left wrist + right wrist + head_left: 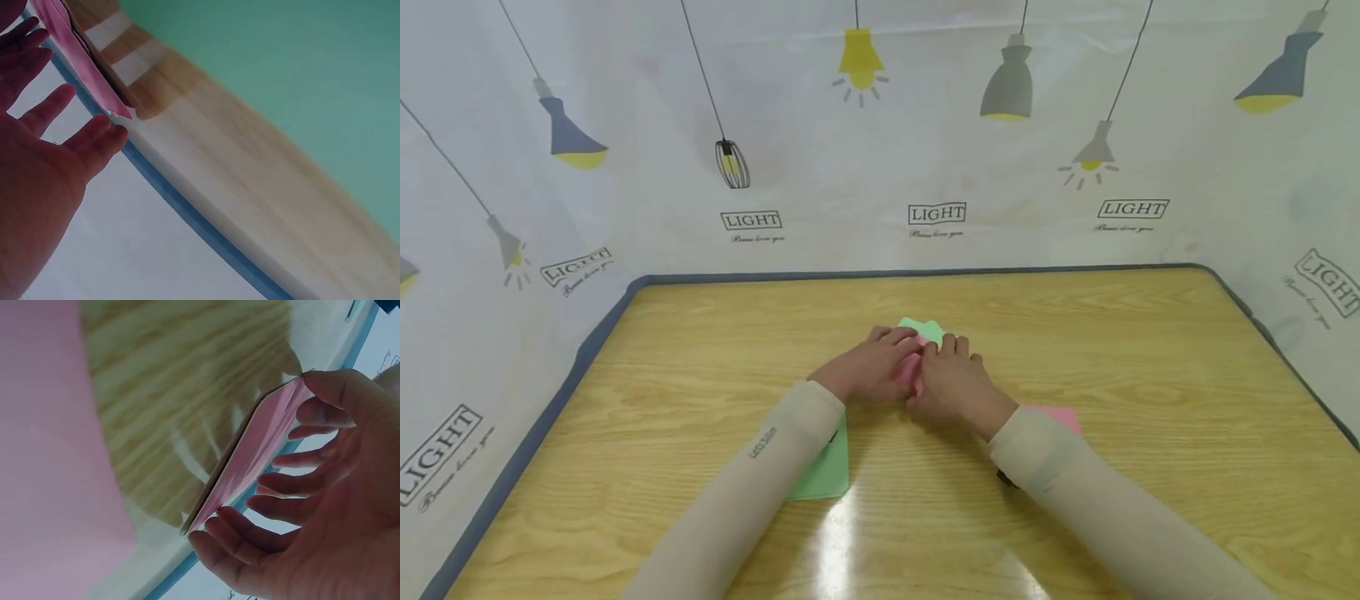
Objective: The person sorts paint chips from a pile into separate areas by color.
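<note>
Both hands meet over the middle of the table at a small stack of pink paper [908,375], much of it hidden beneath the fingers. From one side my left hand [880,367] holds the stack, fingers bent over its far part. On the other side my right hand [953,379] grips it, with the thumb at the near end and the fingers at the far one. In the right wrist view the pink stack [262,437] stands tilted, its ends at the fingertips. Green paper [925,329] sticks out just beyond the hands.
A flat green pad [827,475] with rounded corners lies partly under the left forearm. A pink pad [1060,417] shows beside the right sleeve, and a small black object [1006,479] peeks out there. The wooden table [1150,358] ends at a blue edge against a lamp-patterned curtain [850,158].
</note>
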Demonstrator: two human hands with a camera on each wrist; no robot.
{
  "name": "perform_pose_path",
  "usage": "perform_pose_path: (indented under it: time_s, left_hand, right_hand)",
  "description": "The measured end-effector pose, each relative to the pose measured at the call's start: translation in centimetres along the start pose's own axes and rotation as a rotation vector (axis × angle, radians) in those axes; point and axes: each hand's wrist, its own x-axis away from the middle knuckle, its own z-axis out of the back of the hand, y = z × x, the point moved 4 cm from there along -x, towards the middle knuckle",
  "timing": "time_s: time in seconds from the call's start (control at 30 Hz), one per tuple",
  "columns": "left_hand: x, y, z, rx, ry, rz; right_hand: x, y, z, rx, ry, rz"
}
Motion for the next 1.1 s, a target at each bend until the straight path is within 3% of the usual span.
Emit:
perform_pose_path:
  time_s: [0.13,0.3,0.57,0.87,1.1]
  left_hand:
    - [0.3,-0.3,-0.2,0.005,-0.056,0.048]
    - [0.4,-0.5,-0.3,0.026,-0.087,0.049]
    - [0.4,-0.4,-0.3,0.130,-0.127,0.097]
    - [0.5,-0.2,0.0,-0.053,-0.027,0.040]
    - [0.5,0.5,0.1,-0.127,0.045,-0.037]
  right_hand:
    - [0.1,0.0,0.1,-0.029,0.006,0.030]
    - [0.3,-0.1,0.3,-0.044,0.036,0.107]
    - [0.4,0.2,0.3,0.012,0.038,0.196]
    - [0.8,0.6,0.6,0.093,0.036,0.262]
    - [1.1,0.6,0.2,-0.023,-0.004,0.272]
